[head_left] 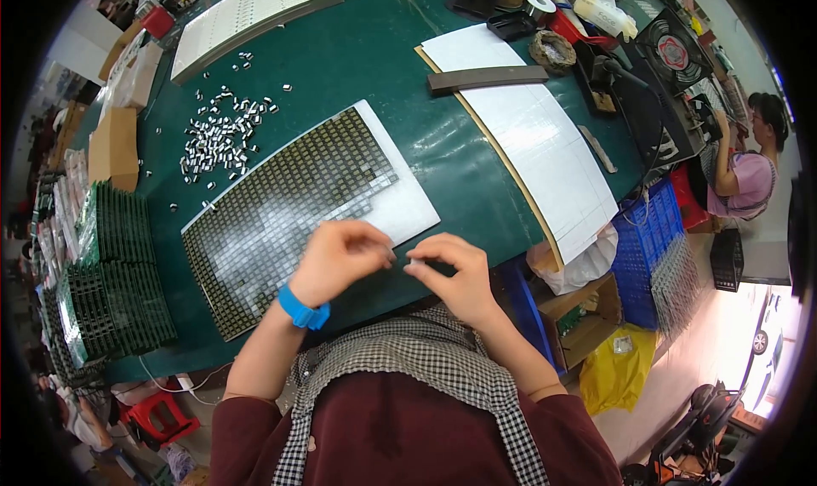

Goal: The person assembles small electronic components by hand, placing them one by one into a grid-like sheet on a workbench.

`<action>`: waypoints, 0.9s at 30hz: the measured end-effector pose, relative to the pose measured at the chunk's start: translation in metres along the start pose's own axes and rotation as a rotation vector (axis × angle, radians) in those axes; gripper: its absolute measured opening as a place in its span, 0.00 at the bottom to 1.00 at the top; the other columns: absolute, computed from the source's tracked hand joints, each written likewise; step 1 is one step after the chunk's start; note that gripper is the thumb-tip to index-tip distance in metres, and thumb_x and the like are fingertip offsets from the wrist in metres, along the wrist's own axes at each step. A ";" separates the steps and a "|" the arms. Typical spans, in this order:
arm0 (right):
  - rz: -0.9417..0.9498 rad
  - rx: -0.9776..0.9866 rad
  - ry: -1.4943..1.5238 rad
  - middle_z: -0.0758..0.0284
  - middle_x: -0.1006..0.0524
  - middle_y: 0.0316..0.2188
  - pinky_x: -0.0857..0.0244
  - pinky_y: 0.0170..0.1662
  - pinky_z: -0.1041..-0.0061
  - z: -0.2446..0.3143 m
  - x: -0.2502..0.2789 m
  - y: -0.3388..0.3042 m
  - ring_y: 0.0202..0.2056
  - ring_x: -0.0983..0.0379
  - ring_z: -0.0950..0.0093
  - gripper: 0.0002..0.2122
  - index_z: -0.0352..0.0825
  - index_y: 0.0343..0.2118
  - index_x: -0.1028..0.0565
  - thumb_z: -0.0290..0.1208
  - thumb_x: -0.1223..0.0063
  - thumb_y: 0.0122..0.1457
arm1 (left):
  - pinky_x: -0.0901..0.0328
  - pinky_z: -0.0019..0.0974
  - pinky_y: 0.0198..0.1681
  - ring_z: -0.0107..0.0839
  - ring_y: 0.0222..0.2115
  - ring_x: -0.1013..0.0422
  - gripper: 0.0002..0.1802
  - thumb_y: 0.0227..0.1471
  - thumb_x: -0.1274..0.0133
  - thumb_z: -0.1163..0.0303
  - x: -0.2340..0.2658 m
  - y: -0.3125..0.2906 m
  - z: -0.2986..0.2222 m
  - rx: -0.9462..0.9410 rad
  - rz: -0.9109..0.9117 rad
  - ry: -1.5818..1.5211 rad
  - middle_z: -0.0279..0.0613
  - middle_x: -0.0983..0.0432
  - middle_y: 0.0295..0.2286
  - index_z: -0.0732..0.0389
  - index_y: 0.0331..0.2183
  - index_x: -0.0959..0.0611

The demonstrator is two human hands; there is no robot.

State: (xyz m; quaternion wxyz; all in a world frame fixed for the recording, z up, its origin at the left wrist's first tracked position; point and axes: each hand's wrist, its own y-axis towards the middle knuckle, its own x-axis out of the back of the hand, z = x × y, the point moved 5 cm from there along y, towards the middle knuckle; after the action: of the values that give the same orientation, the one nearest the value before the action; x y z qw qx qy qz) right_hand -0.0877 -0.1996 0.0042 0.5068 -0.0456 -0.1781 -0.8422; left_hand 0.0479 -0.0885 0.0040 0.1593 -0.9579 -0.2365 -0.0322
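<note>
My left hand (pixel 345 254), with a blue band on its wrist, is at the near edge of the sheet, its fingertips drawn together and slightly blurred. Whatever those fingers hold is too small to make out. Just to its right, my right hand (pixel 458 273) pinches a small pale piece (pixel 415 263) between thumb and forefinger. The two hands are close but apart. Beneath and beyond them lies a white sheet (pixel 408 192) covered mostly by a grid of small dark square pieces (pixel 289 201). Some squares towards its right and near side look paler and shinier.
Loose small silver-and-black parts (pixel 217 141) are scattered at the left. Stacked green circuit boards (pixel 115 273) stand at the left edge. A dark bar (pixel 487 79) lies across a white-topped board (pixel 545 145) at right. Farther right are a fan (pixel 677 52), a blue crate (pixel 642 239) and a co-worker (pixel 745 171).
</note>
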 end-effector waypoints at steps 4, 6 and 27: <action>-0.116 -0.357 0.322 0.67 0.27 0.32 0.34 0.37 0.83 -0.029 0.007 -0.003 0.32 0.29 0.80 0.06 0.26 0.32 0.25 0.18 0.45 0.49 | 0.34 0.36 0.34 0.44 0.29 0.28 0.13 0.42 0.53 0.80 0.071 0.010 -0.037 -0.364 -0.730 0.781 0.52 0.25 0.34 0.65 0.35 0.22; -0.136 -0.389 0.385 0.66 0.26 0.31 0.33 0.37 0.83 -0.032 0.008 -0.003 0.32 0.29 0.80 0.07 0.27 0.32 0.24 0.22 0.44 0.50 | 0.35 0.40 0.38 0.47 0.35 0.31 0.13 0.40 0.53 0.81 0.072 0.015 -0.042 -0.463 -0.795 0.974 0.53 0.30 0.39 0.65 0.33 0.22; -0.133 -0.160 0.151 0.67 0.27 0.31 0.34 0.40 0.82 -0.013 0.008 0.001 0.35 0.29 0.79 0.07 0.28 0.31 0.25 0.17 0.44 0.46 | 0.31 0.27 0.34 0.30 0.29 0.26 0.09 0.46 0.46 0.79 -0.006 0.002 0.014 0.012 -0.064 -0.306 0.41 0.24 0.30 0.69 0.34 0.22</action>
State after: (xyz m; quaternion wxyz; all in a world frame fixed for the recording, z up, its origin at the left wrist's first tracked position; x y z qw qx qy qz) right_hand -0.0892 -0.2115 -0.0055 0.4568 -0.0105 -0.0743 -0.8864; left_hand 0.0432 -0.0885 -0.0111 0.1262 -0.9427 -0.2885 0.1103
